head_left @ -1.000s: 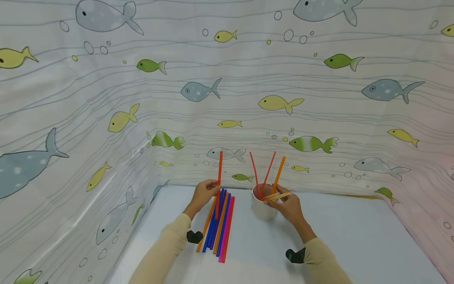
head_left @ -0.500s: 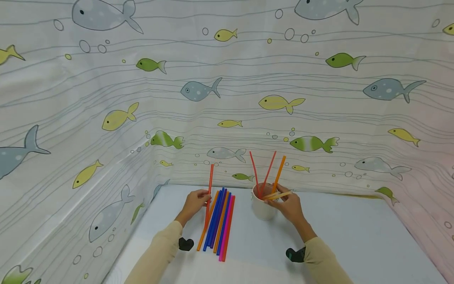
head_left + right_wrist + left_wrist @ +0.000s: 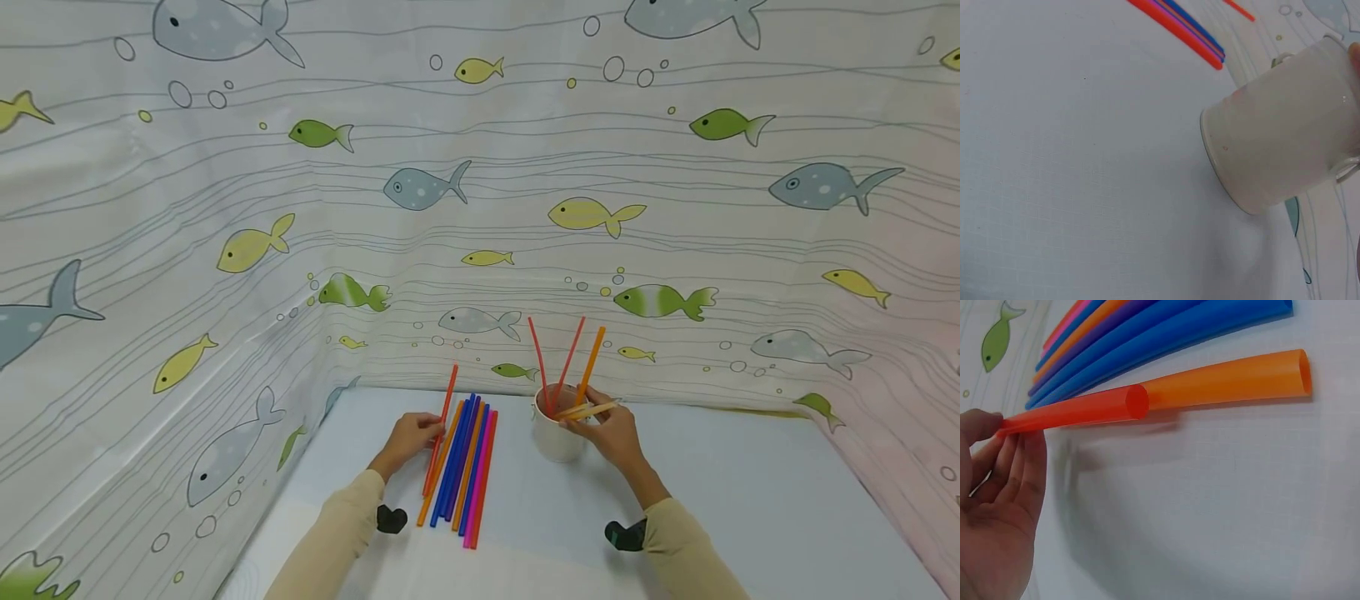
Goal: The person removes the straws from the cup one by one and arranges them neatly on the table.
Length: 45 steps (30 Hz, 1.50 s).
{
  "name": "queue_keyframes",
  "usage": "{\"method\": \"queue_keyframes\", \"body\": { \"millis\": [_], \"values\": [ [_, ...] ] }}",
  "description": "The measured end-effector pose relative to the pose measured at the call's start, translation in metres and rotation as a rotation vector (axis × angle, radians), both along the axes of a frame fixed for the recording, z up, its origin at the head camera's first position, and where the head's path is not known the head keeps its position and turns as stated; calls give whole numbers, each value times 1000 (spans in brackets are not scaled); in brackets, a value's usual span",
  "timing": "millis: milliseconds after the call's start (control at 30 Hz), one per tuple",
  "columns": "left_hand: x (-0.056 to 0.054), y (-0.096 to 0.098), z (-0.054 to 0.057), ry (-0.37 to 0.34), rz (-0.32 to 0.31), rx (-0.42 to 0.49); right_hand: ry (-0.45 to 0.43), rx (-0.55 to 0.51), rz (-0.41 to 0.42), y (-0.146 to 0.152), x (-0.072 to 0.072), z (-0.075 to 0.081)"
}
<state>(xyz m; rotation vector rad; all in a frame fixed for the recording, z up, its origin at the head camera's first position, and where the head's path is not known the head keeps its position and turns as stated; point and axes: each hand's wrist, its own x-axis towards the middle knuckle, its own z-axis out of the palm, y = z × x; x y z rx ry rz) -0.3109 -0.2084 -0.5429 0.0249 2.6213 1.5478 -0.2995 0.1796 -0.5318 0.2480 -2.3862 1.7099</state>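
A red straw is pinched between the thumb and fingers of my left hand. In the left wrist view the red straw slants over the leftmost orange straw. Beside it on the table lies a row of blue, purple, orange, pink and red straws. My right hand grips a small white bucket near its rim. Two red straws, an orange straw and pale yellowish sticks lean in it. The right wrist view shows the bucket, with most of the hand out of frame.
The white table ends against a fish-patterned curtain at the back and sides. Dark straps hang at both wrists.
My left hand carried the red straw left and down, from above the row to its left edge beside the orange straw. The right hand stays at the bucket.
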Motion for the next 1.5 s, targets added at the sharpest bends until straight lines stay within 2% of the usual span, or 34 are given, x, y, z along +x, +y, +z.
{"method": "queue_keyframes", "body": {
  "millis": [333,767,1000,1233,1500],
  "values": [
    [2,-7,-6,-42,-4,-116,16,-23,14,2,-2,1],
    [2,-13,-12,-56,-21,-130,-7,2,10,2,-1,4],
    [4,-12,-8,-46,-35,-176,12,13,5,2,-2,2],
    [6,-15,-6,-92,-35,-176,9,8,5,2,-1,1],
    [9,-19,-9,-83,-32,-153,-13,7,2,1,0,0]
  ]
}}
